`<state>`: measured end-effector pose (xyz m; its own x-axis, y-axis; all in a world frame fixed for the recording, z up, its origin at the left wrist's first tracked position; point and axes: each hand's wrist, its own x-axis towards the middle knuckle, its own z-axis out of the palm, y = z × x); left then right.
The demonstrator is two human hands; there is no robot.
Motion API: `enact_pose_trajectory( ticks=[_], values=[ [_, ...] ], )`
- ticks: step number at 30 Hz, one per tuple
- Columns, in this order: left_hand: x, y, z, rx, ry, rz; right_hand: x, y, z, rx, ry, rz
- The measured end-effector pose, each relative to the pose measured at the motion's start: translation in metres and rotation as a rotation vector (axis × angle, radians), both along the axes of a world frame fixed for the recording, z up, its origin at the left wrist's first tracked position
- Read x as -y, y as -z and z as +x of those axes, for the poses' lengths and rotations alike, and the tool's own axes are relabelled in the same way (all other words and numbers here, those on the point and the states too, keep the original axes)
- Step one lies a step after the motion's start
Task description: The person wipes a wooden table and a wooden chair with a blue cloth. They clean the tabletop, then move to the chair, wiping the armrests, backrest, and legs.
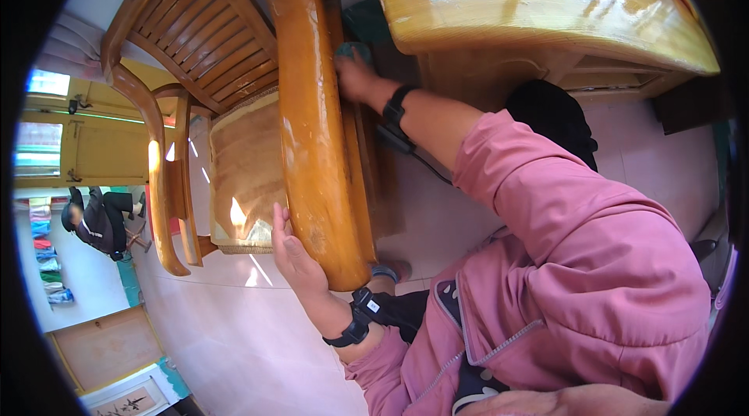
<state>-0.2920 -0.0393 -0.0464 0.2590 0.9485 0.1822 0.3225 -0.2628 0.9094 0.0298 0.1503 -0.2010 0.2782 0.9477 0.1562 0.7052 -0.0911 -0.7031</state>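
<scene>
A wooden armchair with worn varnish stands before me, its near armrest (313, 141) running from the top down to a rounded front end. My right hand (356, 77) is at the armrest's outer side toward the back, with a green cloth or sponge (354, 52) under its fingers; the fingertips are partly hidden. Close to the front end, my left hand (297, 258) lies against the armrest's inner edge, fingers extended and holding nothing. A brown seat cushion (248, 164) lies on the chair below the slatted backrest (208, 30).
The chair's far armrest (155, 147) curves at the left. A glossy yellow wooden table (526, 12) stands close at upper right, with a black object (550, 118) beneath its edge. Another person (96, 223) sits on a stool by the far-left wall. Pale tiled floor (234, 334) extends below.
</scene>
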Motion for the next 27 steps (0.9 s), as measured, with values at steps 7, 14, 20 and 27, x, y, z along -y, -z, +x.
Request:
enact_pose_trajectory(
  ticks=[7,14,20,27],
  values=[
    [0.004,-0.003,0.003,-0.123,-0.012,0.109,-0.061,-0.009,0.026,-0.12,0.174,0.021],
    [0.007,-0.009,0.004,-0.171,-0.028,0.119,-0.133,0.001,0.064,-1.346,0.295,0.113],
    [0.009,-0.009,0.005,-0.124,-0.052,0.071,-0.163,0.019,0.1,-1.225,0.243,0.216],
    [0.006,-0.007,0.003,-0.081,-0.034,0.053,-0.181,0.046,0.125,-0.864,0.095,0.365]
  ],
)
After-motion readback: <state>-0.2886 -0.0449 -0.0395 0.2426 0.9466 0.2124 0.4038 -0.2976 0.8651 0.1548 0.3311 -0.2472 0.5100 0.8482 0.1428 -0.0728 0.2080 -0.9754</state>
